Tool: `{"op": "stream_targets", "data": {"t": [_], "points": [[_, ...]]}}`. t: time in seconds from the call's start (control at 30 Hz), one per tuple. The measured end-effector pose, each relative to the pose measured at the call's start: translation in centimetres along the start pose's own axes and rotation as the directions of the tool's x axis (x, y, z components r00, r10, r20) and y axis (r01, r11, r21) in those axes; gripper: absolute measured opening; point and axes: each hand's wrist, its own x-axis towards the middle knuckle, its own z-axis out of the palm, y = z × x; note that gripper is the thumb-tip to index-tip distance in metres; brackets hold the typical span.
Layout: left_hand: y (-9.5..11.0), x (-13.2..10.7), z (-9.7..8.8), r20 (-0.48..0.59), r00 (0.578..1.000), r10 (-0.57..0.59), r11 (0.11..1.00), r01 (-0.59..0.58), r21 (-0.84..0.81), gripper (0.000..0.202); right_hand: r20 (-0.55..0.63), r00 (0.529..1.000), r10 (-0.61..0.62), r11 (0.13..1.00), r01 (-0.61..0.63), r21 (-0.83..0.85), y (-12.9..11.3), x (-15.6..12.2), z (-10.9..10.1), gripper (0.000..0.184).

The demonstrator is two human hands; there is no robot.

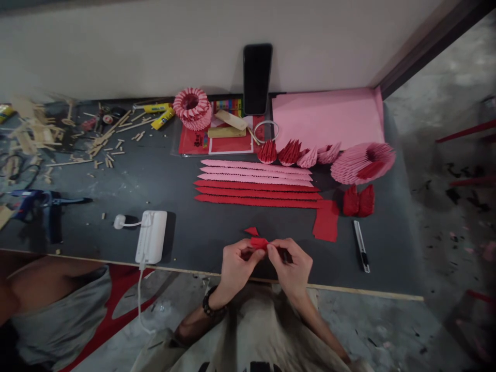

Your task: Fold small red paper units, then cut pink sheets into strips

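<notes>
Between my left hand point(241, 261) and my right hand point(290, 262) is a small red piece of paper point(259, 242), pinched by the fingertips of both near the table's front edge. Part of it is hidden by the fingers. Just beyond lies a small folded red paper triangle point(251, 230). Farther back run rows of pink paper pieces point(256, 173) and red paper pieces point(258, 195), nested into long strips. To the right are a stack of red paper rectangles point(326, 221) and two red paper bundles point(358, 200).
A utility knife point(361, 246) lies at right, a white power bank point(151, 236) at left with its cable over the edge. Behind stand a phone point(257, 78), a pink-red paper ring point(192, 108) and a pink paper model point(363, 163). Wood scraps point(34, 129) and a glue gun point(50, 206) occupy the left; someone's leg point(58, 284) is below.
</notes>
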Motion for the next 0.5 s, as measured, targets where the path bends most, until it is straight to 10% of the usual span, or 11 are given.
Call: {"op": "stream_targets", "data": {"t": [0.27,0.5], "points": [[-0.14,-0.15,0.10,0.001,1.000,0.031,0.999,-0.031,0.028,0.027,0.012,1.000,-0.028,0.996,0.027,0.081,-0.16,0.53,0.04,0.007],[-0.34,-0.20,0.36,-0.010,1.000,0.014,0.989,-0.015,-0.147,0.032,-0.052,0.938,-0.342,0.939,0.338,-0.065,0.68,0.62,0.37,0.012]]}}
